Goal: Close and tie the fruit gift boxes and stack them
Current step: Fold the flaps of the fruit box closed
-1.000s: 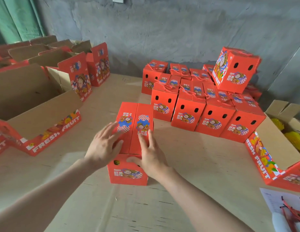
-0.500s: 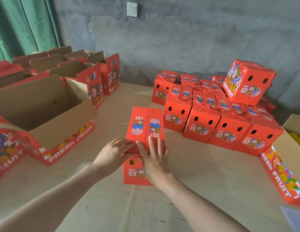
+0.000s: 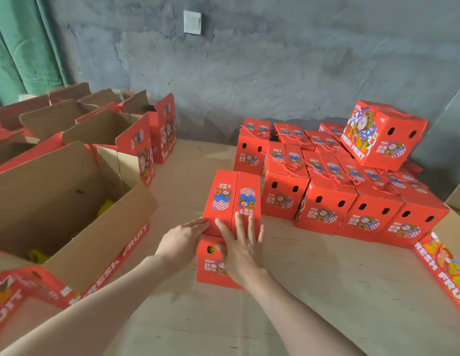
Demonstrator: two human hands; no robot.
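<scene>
A red fruit gift box (image 3: pixel 232 201) stands on the table in front of me, its two top flaps folded shut. My left hand (image 3: pixel 181 242) touches the near left corner of its top with straight fingers. My right hand (image 3: pixel 243 249) lies flat over the near edge of the right flap and the box's front face. Behind it to the right stands a block of several closed, rope-tied red boxes (image 3: pixel 326 209), with one box (image 3: pixel 383 136) tilted on top.
Large open "FRESH FRUIT" cartons (image 3: pixel 69 227) fill the left side, with yellow fruit showing inside. More open red boxes (image 3: pixel 136 140) stand at the back left. Another open carton (image 3: pixel 444 268) sits at the right edge. The grey wall runs behind the wooden table (image 3: pixel 326 291).
The view has lifted and swung right. Both hands slid back toward the near edge of the box top; the right palm now covers part of the front face.
</scene>
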